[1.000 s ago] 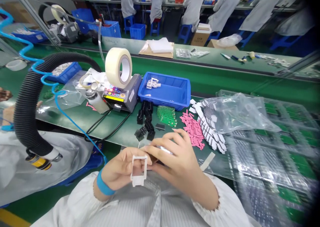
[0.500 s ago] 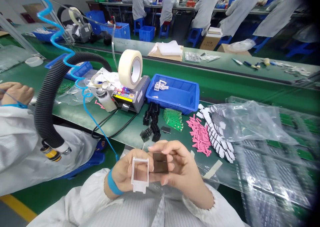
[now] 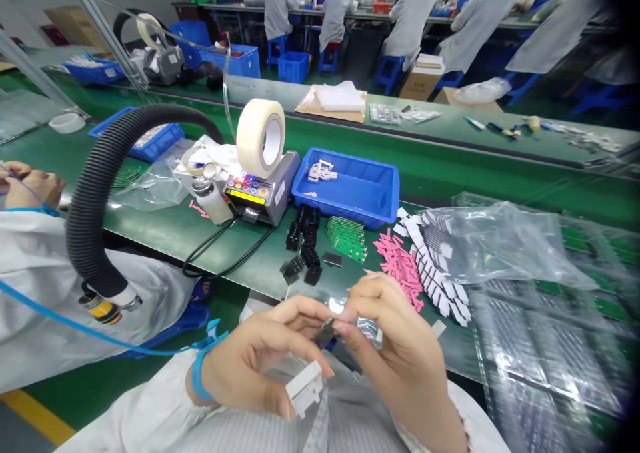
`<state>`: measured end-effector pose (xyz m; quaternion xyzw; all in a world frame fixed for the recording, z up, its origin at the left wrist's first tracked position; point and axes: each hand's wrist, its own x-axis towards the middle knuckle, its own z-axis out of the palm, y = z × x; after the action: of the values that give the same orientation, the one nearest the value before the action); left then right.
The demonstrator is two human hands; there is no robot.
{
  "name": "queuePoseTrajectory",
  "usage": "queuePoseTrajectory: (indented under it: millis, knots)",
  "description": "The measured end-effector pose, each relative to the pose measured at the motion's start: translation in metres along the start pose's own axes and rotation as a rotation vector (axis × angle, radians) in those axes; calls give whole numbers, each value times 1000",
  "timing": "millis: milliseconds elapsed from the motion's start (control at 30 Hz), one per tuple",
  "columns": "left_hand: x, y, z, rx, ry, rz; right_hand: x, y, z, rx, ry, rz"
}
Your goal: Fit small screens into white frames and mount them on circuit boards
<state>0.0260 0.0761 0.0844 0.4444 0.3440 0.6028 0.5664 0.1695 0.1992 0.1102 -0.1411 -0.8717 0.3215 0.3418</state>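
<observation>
My left hand (image 3: 255, 356), wearing a blue wrist strap (image 3: 198, 373), holds a white plastic frame (image 3: 304, 389) low against my chest, tilted. My right hand (image 3: 397, 333) pinches a small dark square piece (image 3: 324, 333) edge-on, close to my left fingertips. A shiny clear film (image 3: 363, 320) lies behind my right fingers, and I cannot tell whether it is attached to the piece. On the green workbench (image 3: 240, 266) just beyond my hands lie black parts (image 3: 303, 240), green circuit strips (image 3: 347, 238), pink strips (image 3: 400, 263) and white-and-black pieces (image 3: 440, 273).
A blue tray (image 3: 345, 186) holding white parts and a tape dispenser (image 3: 263, 196) stand ahead. Clear bags of green boards (image 3: 525, 273) cover the right. A black corrugated hose (image 3: 95, 213) curves at left beside a co-worker's sleeve (image 3: 40, 260). Several workers sit beyond.
The white frame has dropped lower and tilted in my left hand. My right hand has turned the dark piece edge-on, and shiny film now shows. The co-worker's hand has shifted slightly.
</observation>
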Motion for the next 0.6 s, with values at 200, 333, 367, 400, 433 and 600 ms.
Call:
queuePoseTrajectory:
  millis: [200, 333, 367, 400, 433, 600]
  knots:
    - [-2, -1, -4, 91, -5, -7, 2, 1, -1, -30, -5, -35]
    - [-2, -2, -5, 113, -16, -19, 3, 3, 0, -32, -6, -61]
    - [-2, -2, -5, 120, -17, -21, 3, 3, 0, -35, -7, -63]
    - [-1, -2, -5, 125, -18, -21, 3, 4, 0, -37, -8, -63]
    - [-1, -2, -6, 128, -17, -22, 3, 4, 0, -38, -10, -65]
    - [-2, -2, -10, 163, -25, -52, 3, 6, 3, -37, -29, -45]
